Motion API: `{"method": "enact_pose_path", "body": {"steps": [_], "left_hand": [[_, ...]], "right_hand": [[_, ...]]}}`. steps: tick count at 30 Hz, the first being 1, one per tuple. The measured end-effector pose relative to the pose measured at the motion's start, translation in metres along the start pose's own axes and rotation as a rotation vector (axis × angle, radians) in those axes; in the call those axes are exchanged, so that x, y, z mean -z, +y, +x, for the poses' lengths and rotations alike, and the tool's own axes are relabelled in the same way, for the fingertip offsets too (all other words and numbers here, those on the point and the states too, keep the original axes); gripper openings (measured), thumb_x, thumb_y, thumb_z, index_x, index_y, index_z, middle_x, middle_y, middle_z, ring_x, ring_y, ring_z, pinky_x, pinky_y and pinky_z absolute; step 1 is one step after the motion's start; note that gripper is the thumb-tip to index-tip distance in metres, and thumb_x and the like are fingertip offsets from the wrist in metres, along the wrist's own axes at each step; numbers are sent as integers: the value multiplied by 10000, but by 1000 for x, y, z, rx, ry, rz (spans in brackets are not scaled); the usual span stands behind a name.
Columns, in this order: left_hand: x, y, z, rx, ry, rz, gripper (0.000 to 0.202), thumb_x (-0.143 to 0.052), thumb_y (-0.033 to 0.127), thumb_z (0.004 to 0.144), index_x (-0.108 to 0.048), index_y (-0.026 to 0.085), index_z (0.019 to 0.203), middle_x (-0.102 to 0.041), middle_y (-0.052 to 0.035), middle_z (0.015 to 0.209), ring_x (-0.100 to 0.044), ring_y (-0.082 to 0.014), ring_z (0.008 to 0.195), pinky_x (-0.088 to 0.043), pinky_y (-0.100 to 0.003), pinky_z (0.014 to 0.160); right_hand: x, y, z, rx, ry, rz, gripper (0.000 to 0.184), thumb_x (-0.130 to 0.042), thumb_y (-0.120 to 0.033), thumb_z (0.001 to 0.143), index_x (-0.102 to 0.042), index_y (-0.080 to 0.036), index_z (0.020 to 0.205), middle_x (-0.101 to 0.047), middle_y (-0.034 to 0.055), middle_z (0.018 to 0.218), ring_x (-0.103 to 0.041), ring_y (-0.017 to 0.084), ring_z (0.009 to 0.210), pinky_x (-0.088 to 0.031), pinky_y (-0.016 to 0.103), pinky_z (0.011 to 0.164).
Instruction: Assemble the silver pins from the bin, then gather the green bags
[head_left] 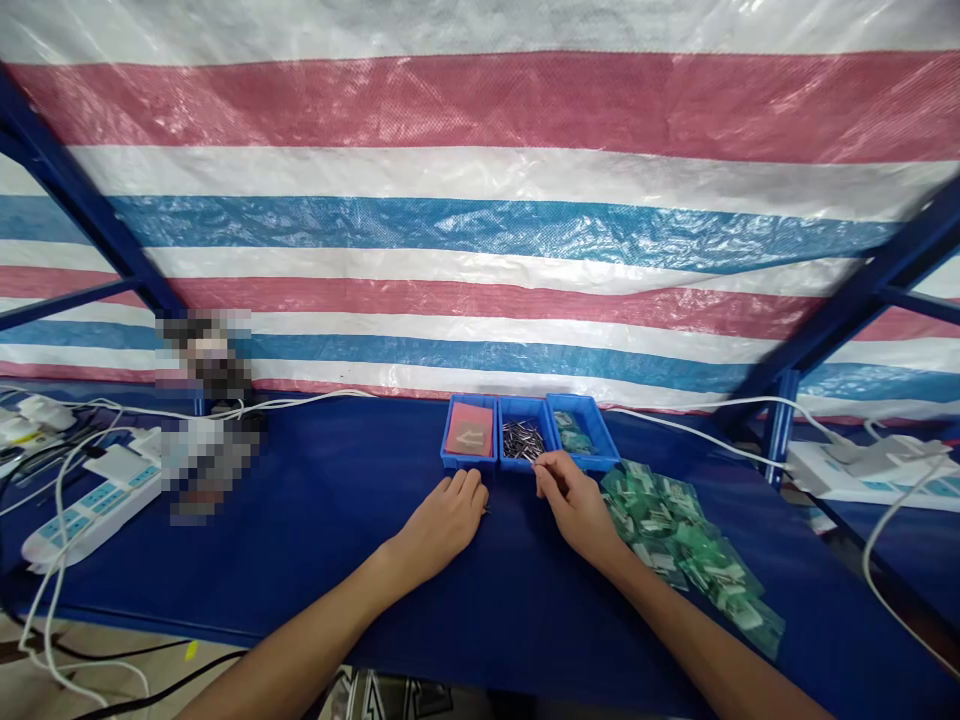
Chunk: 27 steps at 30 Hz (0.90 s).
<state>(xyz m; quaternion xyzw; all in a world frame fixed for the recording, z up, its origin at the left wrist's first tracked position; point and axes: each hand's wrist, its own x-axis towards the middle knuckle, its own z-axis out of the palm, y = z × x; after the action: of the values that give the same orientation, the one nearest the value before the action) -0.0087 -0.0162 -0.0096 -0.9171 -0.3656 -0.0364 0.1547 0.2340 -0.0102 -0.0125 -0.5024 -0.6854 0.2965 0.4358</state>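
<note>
Three small blue trays stand side by side at the back of the blue table (337, 560). The left tray (470, 432) holds a pinkish sheet, the middle tray (524, 437) holds several small metal pins, and the right tray (581, 430) holds green packets. My left hand (442, 522) rests on the table just in front of the left tray, fingers curled, with a tiny metal piece at its fingertips. My right hand (571, 498) sits at the front rim of the middle tray, fingers pinched together; what they hold is too small to make out.
A pile of small green plastic packets (686, 545) lies to the right of my right hand. White power strips with cables sit at the left (94, 500) and right (862, 465). A striped tarpaulin and blue frame bars close off the back.
</note>
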Motion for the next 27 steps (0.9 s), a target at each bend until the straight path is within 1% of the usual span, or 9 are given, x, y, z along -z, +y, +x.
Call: {"method": "enact_pose_path", "body": {"steps": [4,6,10,15,18,21,24,27], "left_hand": [[2,-3,0,-12,45,-49,222,-352,192,1131,-560,125,1089,-594,-129,1052,-546,-271,922,-424,-374,763],[5,-5,1,-13,74,-149,233,-323,181,1138,-546,135,1092,-593,-124,1069,-548,-260,937,-436,-372,794],[11,-8,4,-9,78,-373,248,-306,201,1152,-529,164,1051,-589,-90,1057,-551,-224,914,-461,-349,823],[12,-10,5,-9,93,-541,235,-342,246,1157,-551,178,1076,-592,-62,1043,-572,-203,939,-499,-327,877],[9,-11,4,-25,120,-563,249,-339,243,1156,-577,179,1123,-600,-70,1069,-584,-202,969,-516,-328,899],[8,-12,4,-43,124,-556,271,-324,210,1150,-588,191,1209,-597,-74,1113,-589,-202,1014,-522,-325,926],[7,-13,3,-38,102,-553,282,-333,187,1142,-578,208,1280,-588,-68,1154,-587,-194,1029,-519,-300,914],[6,-13,3,-22,104,-562,264,-354,192,1138,-582,217,1267,-582,-60,1162,-582,-190,1034,-512,-293,918]], "right_hand": [[0,1,1,-2,0,-1,238,-475,-445,1098,-587,-250,1023,-570,-15,731,-545,191,637,-394,314,609],[1,0,1,2,4,-2,245,-478,-453,1096,-590,-249,1018,-573,-13,729,-548,194,638,-392,315,603],[1,-2,1,3,6,12,250,-481,-460,1094,-586,-251,1005,-569,-15,724,-544,194,633,-402,314,605],[0,-3,1,16,23,29,254,-469,-463,1099,-587,-252,1020,-575,-15,728,-551,195,644,-420,317,625],[0,-2,2,27,43,49,262,-468,-475,1097,-587,-249,1040,-579,-13,727,-554,197,643,-430,319,629],[1,-2,3,15,50,64,255,-475,-467,1095,-589,-247,1032,-581,-12,732,-546,191,641,-430,314,623],[1,-1,3,-1,54,85,257,-493,-472,1087,-600,-245,1030,-577,-11,734,-516,178,615,-411,302,579],[-1,1,2,-34,48,176,287,-503,-515,1078,-596,-245,1051,-568,-18,732,-467,155,544,-366,285,494]]}}
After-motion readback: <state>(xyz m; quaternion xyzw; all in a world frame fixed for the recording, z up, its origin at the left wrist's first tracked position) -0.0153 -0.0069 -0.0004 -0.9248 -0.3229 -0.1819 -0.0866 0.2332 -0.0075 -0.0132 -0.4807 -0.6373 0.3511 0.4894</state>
